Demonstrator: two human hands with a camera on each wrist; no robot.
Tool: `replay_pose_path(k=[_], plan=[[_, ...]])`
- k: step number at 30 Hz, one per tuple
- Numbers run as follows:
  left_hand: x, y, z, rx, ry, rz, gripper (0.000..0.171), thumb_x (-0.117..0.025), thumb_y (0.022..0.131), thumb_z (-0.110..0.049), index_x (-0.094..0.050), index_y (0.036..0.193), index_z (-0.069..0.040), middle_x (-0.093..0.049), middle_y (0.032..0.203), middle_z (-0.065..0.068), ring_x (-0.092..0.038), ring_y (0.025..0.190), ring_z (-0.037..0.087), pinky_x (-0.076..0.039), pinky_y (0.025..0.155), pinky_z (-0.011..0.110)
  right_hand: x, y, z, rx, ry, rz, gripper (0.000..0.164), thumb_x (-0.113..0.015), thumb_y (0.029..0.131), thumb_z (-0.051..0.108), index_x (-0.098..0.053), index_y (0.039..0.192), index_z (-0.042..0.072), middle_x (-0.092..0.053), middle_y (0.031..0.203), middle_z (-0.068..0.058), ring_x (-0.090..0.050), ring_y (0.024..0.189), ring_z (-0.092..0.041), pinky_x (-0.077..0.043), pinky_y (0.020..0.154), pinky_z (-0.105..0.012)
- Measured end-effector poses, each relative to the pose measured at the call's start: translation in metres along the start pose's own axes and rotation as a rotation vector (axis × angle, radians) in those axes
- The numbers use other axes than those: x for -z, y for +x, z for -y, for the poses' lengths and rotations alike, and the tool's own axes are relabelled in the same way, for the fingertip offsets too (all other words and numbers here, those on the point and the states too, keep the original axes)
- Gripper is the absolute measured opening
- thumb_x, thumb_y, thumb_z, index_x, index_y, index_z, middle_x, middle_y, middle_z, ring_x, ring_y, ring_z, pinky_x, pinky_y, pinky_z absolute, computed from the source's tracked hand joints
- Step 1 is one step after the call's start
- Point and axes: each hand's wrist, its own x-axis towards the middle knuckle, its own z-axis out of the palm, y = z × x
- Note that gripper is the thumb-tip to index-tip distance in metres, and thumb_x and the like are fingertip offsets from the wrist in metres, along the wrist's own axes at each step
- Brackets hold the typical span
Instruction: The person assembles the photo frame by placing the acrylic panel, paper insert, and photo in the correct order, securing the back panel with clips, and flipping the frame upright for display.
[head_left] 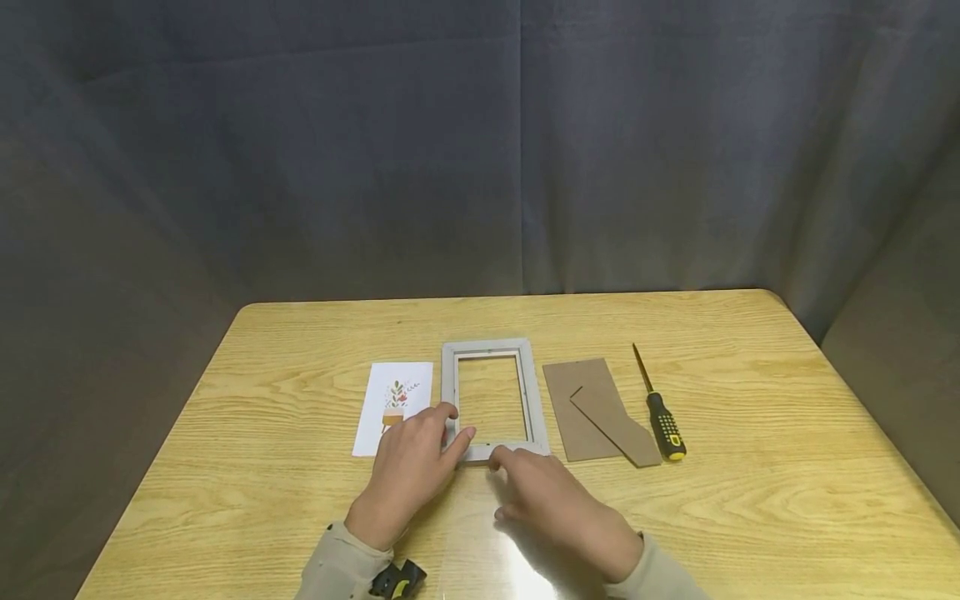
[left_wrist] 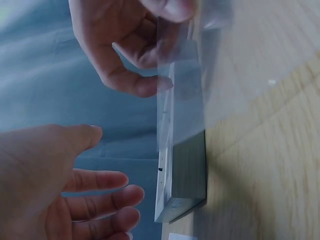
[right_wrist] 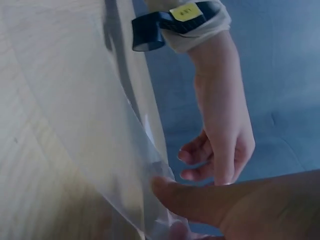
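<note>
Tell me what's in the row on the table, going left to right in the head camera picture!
White card with a plant picture → light grey frame → brown board with a stand leg → black-and-yellow screwdriver.

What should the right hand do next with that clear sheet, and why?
Probably bring the clear sheet over the opening of the frame: the right hand pinches the sheet near the frame, and the table shows through the opening.
</note>
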Motion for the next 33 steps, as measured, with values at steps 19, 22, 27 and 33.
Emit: replay_pose_path(k=[19, 22, 27, 33], plan=[[0.004, 0.001, -0.002, 0.022, -0.088, 0.038, 0.034, -0.06, 0.087, -0.043, -0.068, 0.099, -0.011, -0.054, 0.067, -0.01, -0.044, 0.051, 0.005, -0.037, 0.043, 0.024, 0.036, 0.001, -0.014, -0.11, 0.103, -0.188, 0.021, -0.061, 0.086, 0.002, -0.064, 0.106, 0.006, -0.061, 0.079, -0.002, -0.051, 0.067, -0.009, -0.047, 0.06, -0.028], [0.004, 0.001, -0.004, 0.026, -0.105, 0.058, 0.035, -0.06, 0.087, -0.043, -0.068, 0.101, -0.011, -0.057, 0.07, -0.007, -0.044, 0.052, 0.005, -0.038, 0.045, 0.024, 0.042, 0.0, -0.018, -0.149, 0.127, -0.219, 0.02, -0.061, 0.086, 0.003, -0.064, 0.106, 0.006, -0.061, 0.079, -0.002, -0.054, 0.068, -0.011, -0.05, 0.063, -0.031], [0.004, 0.0, -0.006, 0.015, -0.119, 0.069, 0.035, -0.061, 0.087, -0.042, -0.067, 0.1, -0.01, -0.056, 0.07, -0.007, -0.044, 0.053, 0.006, -0.038, 0.045, 0.024, 0.051, -0.002, -0.024, -0.206, 0.18, -0.244, 0.02, -0.058, 0.089, 0.003, -0.063, 0.108, 0.004, -0.056, 0.072, -0.004, -0.05, 0.063, -0.013, -0.048, 0.059, -0.035], [0.002, -0.001, -0.008, 0.002, -0.112, 0.082, 0.037, -0.059, 0.087, -0.044, -0.068, 0.101, -0.011, -0.057, 0.072, -0.008, -0.045, 0.053, 0.005, -0.038, 0.045, 0.023, 0.058, -0.003, -0.032, -0.205, 0.183, -0.255, 0.021, -0.056, 0.09, 0.002, -0.062, 0.11, 0.003, -0.056, 0.073, -0.004, -0.046, 0.063, -0.011, -0.046, 0.059, -0.032]])
